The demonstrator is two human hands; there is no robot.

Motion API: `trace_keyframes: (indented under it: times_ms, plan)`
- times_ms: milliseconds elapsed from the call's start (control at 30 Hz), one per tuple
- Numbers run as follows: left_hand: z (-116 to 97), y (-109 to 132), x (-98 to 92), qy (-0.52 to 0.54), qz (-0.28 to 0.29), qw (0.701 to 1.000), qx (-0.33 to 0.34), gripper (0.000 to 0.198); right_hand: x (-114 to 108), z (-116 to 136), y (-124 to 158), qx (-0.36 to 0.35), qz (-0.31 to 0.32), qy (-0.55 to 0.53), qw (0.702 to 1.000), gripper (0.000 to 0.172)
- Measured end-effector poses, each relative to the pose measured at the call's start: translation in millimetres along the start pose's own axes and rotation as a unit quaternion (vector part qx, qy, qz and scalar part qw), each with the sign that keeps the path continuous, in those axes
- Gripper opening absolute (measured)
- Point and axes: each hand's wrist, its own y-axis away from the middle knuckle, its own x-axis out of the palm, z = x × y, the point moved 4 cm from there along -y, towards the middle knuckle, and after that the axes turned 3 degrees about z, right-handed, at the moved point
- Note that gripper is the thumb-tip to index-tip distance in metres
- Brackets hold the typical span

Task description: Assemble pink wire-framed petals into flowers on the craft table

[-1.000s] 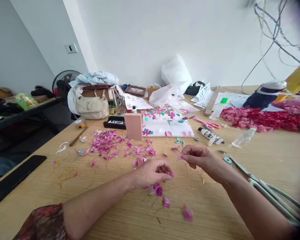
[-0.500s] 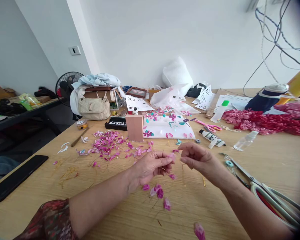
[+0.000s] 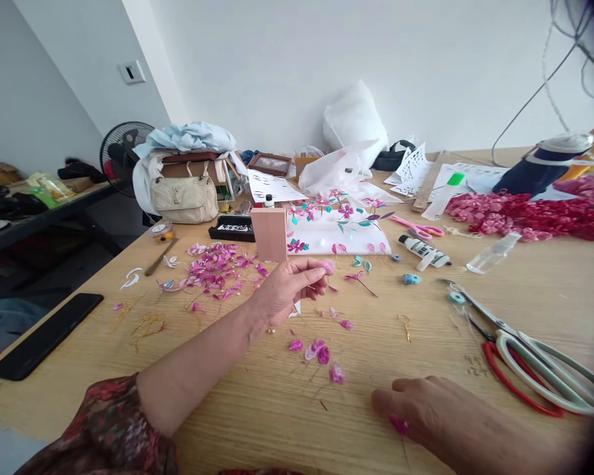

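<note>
My left hand (image 3: 288,290) is raised a little over the wooden table (image 3: 228,396), its fingertips pinched on a small pink petal (image 3: 328,266). My right hand (image 3: 426,412) lies low at the near edge, fingers curled down onto a pink petal (image 3: 398,425) on the tabletop. Between the hands lie a few loose pink petals on thin wire (image 3: 319,351). A pile of pink petals (image 3: 218,267) is spread to the left, beyond my left hand.
A white panel with pink flowers (image 3: 336,239) and a wooden block (image 3: 269,233) stand behind. Large scissors (image 3: 525,346) lie right, pink scissors (image 3: 418,227), a glue tube (image 3: 422,252) and a red flower heap (image 3: 529,216) farther back. A black phone (image 3: 47,333) lies left, near a beige bag (image 3: 183,198).
My right hand has dropped from beside the left hand down to the near table edge, onto a fallen petal. My left hand has stayed up, still pinching its petal.
</note>
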Motion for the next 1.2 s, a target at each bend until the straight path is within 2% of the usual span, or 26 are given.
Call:
trace_keyframes:
  times_ms: [100,200,467,600,700,867,1033,1200]
  plan:
    - [0,0,1.3,-0.004,-0.001,1.000,0.003,0.019,1,0,-6,0.012,0.047,0.020,0.999,0.025]
    - [3,0,1.3,-0.007,-0.007,1.000,-0.009,0.019,-7,-2,-15,-0.001,0.061,0.028,0.998,0.020]
    - [10,-1,-1.7,-0.008,-0.019,1.000,-0.018,0.019,-38,13,-60,-0.042,0.016,0.018,0.999,0.015]
    - [13,-2,-3.1,-0.005,-0.013,1.000,-0.010,0.021,-63,8,-71,-0.017,-0.038,-0.049,0.998,0.016]
    - [16,-3,-4.4,-0.008,-0.030,0.999,-0.012,0.023,-89,-8,-71,0.009,-0.116,-0.162,0.980,0.010]
    - [13,-6,-0.1,0.000,-0.066,0.998,0.001,0.024,-110,-17,-78,-0.008,-0.184,-0.340,0.922,0.017]
    - [0,-10,8.8,-0.033,-0.077,0.996,0.029,0.028,-113,-5,-90,-0.006,-0.209,-0.399,0.893,0.016]
    - [-5,-17,13.2,-0.084,-0.088,0.991,0.050,0.025,-124,7,-92,-0.024,-0.213,-0.390,0.895,0.018]
